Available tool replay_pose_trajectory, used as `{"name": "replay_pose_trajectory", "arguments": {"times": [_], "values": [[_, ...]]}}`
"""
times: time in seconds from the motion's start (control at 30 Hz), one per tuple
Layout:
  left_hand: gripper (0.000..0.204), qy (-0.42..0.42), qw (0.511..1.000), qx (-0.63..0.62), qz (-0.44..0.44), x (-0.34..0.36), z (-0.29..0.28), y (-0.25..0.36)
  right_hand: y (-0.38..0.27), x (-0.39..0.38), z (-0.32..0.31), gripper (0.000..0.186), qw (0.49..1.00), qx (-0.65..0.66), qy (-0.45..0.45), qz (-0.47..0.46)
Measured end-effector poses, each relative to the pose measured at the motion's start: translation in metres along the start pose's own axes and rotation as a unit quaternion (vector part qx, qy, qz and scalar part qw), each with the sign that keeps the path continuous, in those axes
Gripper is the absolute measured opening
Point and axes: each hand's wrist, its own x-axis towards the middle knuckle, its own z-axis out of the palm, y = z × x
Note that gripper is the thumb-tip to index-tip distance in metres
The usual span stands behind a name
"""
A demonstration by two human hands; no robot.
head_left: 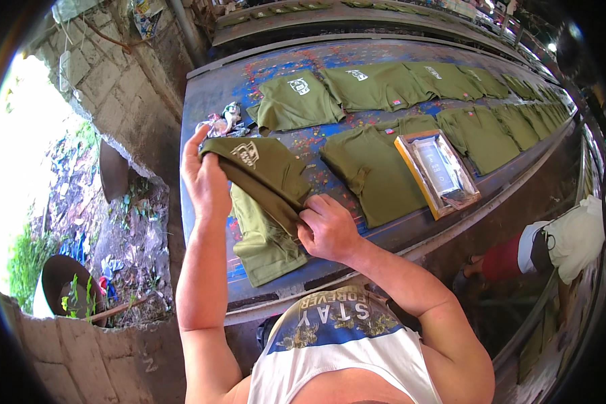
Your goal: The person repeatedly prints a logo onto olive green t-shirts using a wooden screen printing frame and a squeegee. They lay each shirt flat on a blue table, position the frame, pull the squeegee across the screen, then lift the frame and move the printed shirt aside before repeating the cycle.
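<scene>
An olive-green shirt (pixel 276 161) with a white print is raised off the near left end of the long table. My left hand (pixel 209 182) is closed on its left edge, thumb on top. Lower right, my right hand (pixel 331 229) pinches the near edge of the same shirt, its fingertips partly hidden by the cloth. Beneath hangs lighter green cloth (pixel 262 242) lying on the table; I cannot tell whether it belongs to the held shirt. To the right, another green shirt (pixel 374 168) lies flat, with a wood-edged printing screen (pixel 441 172) resting over its right side.
Two rows of green shirts (pixel 377 84) run along the paint-spotted table (pixel 215 84). A crumpled rag (pixel 223 122) lies near its left end. At left is a broken block wall (pixel 108 74) with an opening. A person (pixel 572 236) stands in the aisle at right.
</scene>
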Motion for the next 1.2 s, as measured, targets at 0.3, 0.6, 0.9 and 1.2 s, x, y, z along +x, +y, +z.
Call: {"name": "replay_pose_trajectory", "arguments": {"times": [0.3,0.6,0.9,1.2], "values": [[0.047,0.013,0.995,-0.040,0.086,-0.003,-0.045,0.045,0.000,0.044,-0.027,0.018,0.990,0.135,0.046,-0.017],[0.042,-0.005,0.990,-0.033,0.140,-0.034,-0.088,0.097,-0.006,0.098,-0.087,0.023,0.977,0.181,0.050,-0.100],[0.045,-0.021,0.993,-0.017,0.117,-0.039,-0.093,0.069,0.016,0.127,-0.115,0.015,0.977,0.202,-0.038,-0.055],[0.033,0.021,0.994,0.100,0.043,0.117,-0.048,0.029,0.115,0.247,-0.023,0.029,0.996,0.029,-0.027,-0.085]]}}
